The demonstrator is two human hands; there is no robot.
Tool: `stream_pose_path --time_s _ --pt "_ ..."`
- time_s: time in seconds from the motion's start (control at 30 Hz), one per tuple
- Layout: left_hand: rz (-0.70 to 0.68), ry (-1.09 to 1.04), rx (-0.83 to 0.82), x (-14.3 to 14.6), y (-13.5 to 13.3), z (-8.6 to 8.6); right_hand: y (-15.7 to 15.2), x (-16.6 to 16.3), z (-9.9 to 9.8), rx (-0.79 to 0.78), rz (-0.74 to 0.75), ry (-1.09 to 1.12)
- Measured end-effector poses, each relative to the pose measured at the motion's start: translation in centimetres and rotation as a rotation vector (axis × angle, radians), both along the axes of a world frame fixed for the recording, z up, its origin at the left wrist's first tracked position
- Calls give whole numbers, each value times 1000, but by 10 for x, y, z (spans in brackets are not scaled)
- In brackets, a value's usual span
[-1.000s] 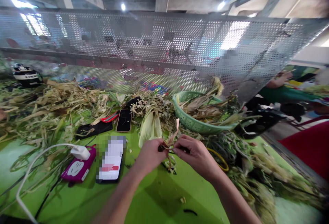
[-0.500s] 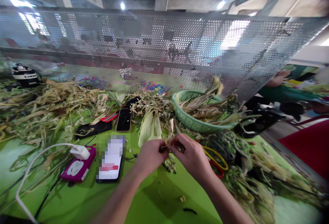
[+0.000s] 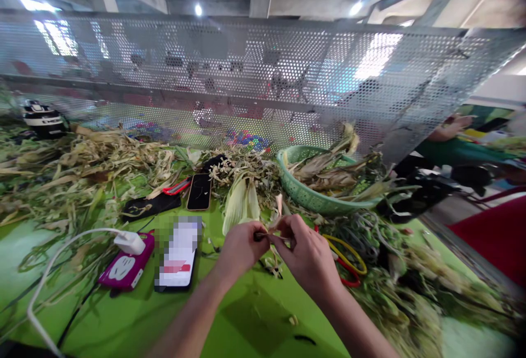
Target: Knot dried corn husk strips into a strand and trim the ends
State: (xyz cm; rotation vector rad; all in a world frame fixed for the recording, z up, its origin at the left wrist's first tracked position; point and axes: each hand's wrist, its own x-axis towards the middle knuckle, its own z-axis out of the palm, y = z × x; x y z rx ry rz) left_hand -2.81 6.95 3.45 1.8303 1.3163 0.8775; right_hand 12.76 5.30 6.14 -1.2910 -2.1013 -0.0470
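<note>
Both hands meet over the green table (image 3: 246, 319), their fingertips almost touching. My left hand (image 3: 240, 245) is closed in a pinch on one end of a thin brownish strip of corn husk (image 3: 277, 237). My right hand (image 3: 306, 254) pinches the same strip between thumb and fingers; the fingers hide much of it. Just beyond, a pale pointed husk piece (image 3: 280, 204) sticks up. A broad pale green husk (image 3: 240, 204) lies behind my left hand. Under the hands are small dark and pale scraps (image 3: 273, 267).
Dried husks (image 3: 102, 155) are heaped at the left, with more husk and fibre (image 3: 411, 292) at the right. A green basket (image 3: 316, 202) holds dry leaves. Two phones (image 3: 199, 192), a purple power bank (image 3: 123, 270) and red-handled scissors (image 3: 345, 273) lie around. Perforated metal panel (image 3: 205, 45) stands behind.
My right fingers have shifted slightly on the strip, and more of it shows between the hands. My left hand keeps its pinch. The view has moved a little.
</note>
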Motion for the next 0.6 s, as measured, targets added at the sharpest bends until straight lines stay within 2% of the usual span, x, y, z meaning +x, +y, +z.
stream_pose_path --time_s 0.27,0.37,0.6 --pt "26 61 9 2 -1 4 2 0 4 -200 60 65" --pt "12 38 -38 4 -1 2 4 1 2 -208 45 45" --pt "-106 -455 -279 2 1 3 8 6 3 -197 -4 138"
